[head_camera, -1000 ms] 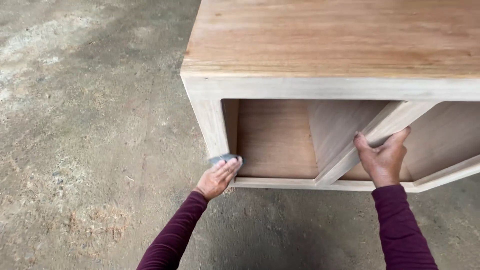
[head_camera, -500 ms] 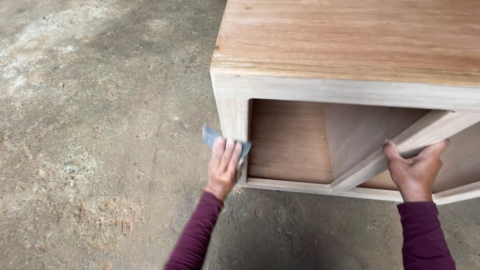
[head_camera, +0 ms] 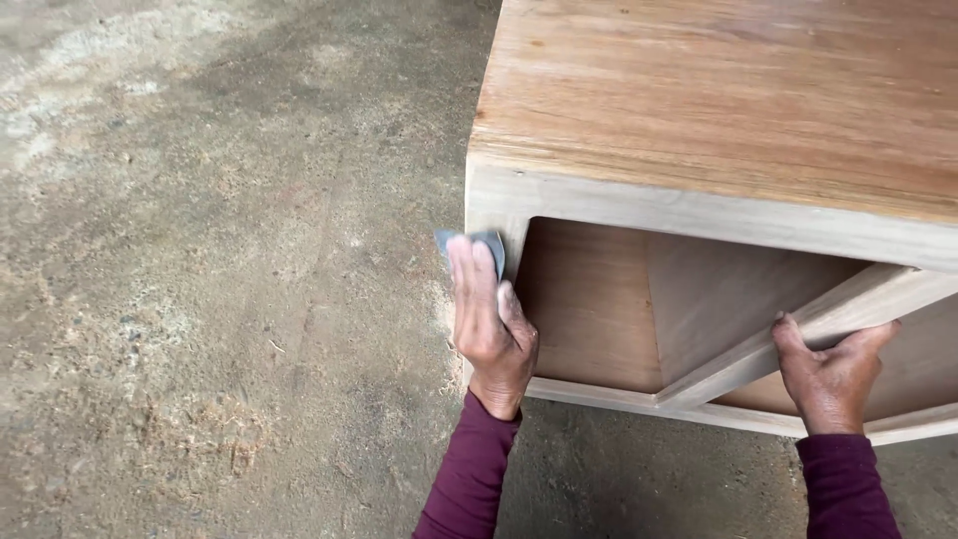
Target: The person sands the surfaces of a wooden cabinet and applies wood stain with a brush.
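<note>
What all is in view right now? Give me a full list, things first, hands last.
wooden cabinet: one, reddish-brown top with a pale frame, upper right, open front facing the camera
slanted divider: one, pale wood, inside the open front, right part
sanding pad: one, grey, against the cabinet's left front post
sawdust: scattered patches, tan, on the floor at left
floor: one, grey-brown concrete, left and bottom
sleeves: two, maroon, bottom edge
left hand: presses the sanding pad on the post
right hand: grips the slanted divider
</note>
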